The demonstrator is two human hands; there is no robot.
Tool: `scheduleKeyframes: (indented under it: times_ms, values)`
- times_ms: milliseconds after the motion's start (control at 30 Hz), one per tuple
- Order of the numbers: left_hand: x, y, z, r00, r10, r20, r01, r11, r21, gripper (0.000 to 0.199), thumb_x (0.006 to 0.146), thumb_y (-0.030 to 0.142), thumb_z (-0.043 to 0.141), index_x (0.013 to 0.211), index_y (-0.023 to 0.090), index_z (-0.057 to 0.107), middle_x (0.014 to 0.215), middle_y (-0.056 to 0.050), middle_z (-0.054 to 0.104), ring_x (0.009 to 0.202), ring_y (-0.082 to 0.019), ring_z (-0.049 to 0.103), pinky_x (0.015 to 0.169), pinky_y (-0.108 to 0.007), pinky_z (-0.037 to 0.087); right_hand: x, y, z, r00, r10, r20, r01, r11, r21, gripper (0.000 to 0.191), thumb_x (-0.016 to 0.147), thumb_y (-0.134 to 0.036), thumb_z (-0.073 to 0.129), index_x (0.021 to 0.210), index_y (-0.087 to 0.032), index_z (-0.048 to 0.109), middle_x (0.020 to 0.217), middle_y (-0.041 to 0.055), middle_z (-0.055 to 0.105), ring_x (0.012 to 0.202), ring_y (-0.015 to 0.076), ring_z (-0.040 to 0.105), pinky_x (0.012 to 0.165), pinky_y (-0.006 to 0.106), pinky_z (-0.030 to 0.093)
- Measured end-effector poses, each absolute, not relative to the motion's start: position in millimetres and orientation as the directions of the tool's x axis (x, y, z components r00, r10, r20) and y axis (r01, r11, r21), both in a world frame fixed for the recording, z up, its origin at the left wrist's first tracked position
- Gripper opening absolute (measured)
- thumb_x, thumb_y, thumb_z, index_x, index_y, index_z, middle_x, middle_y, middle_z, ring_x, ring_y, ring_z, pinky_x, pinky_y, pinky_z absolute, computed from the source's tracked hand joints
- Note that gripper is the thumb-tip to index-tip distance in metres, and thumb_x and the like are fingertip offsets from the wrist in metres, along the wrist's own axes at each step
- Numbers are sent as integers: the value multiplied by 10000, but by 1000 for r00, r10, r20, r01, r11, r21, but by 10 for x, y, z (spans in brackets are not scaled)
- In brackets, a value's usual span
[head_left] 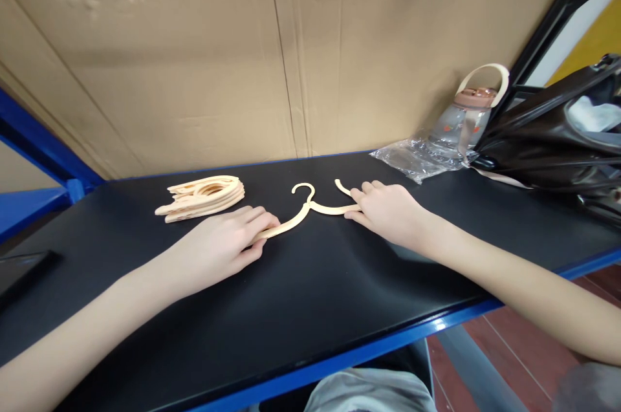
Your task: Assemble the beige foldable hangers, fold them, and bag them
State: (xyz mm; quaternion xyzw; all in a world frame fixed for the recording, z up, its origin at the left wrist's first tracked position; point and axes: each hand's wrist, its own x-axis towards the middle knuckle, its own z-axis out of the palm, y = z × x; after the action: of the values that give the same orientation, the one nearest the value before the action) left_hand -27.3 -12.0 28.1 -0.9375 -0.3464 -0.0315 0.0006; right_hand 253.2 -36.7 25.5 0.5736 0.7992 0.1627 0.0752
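Note:
A cream folding clothes hanger [291, 223] lies low over the black tabletop, its hook pointing away from me. My left hand [228, 237] is closed round the end of its left arm. On the other side, my right hand [388, 210] grips the right arm, with the fingers bent over it. A short curved cream piece sticks out past the right fingers; where it joins is hidden. Beyond my left wrist sits a stack of several folded cream hangers [206, 197], touched by neither hand.
A clear bottle [460, 121] with a pink lid and cream handle stands back right, beside a crumpled plastic bag [412, 156]. A dark brown bag [548, 127] rests at the right. Cardboard [194, 63] backs the black table [291, 321]; a dark flat object [24, 270] lies left.

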Motion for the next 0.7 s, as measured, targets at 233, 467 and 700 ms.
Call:
scheduleKeyframes:
  times_ms: [233, 467, 700]
  values:
    - [-272, -108, 271, 761, 647, 44, 648, -762, 0, 264, 934, 263, 358, 1088, 224, 568, 1001, -33, 606, 879, -200, 597, 742, -309, 440, 2528, -377, 245, -387, 920, 66, 874, 344, 343, 288, 996, -321, 388, 1086, -110, 563, 1011, 140, 637, 892, 250, 632, 598, 295, 379]
    - [-286, -86, 239, 779, 624, 60, 625, -780, -2, 275, 948, 272, 353, 1106, 223, 572, 1051, -35, 598, 914, -199, 587, 776, -319, 448, 2568, -352, 221, -481, 873, 84, 830, 422, 365, 145, 977, -192, 408, 984, -128, 538, 943, 104, 622, 814, 228, 610, 578, 297, 346]
    - [-284, -76, 242, 787, 613, 64, 615, -789, 1, 275, 940, 255, 362, 1093, 223, 588, 1056, -38, 602, 910, -200, 591, 770, -314, 456, 2600, -354, 215, -565, 817, 117, 798, 505, 330, 273, 856, 24, 410, 1069, -106, 522, 926, 81, 607, 765, 214, 595, 585, 301, 342]
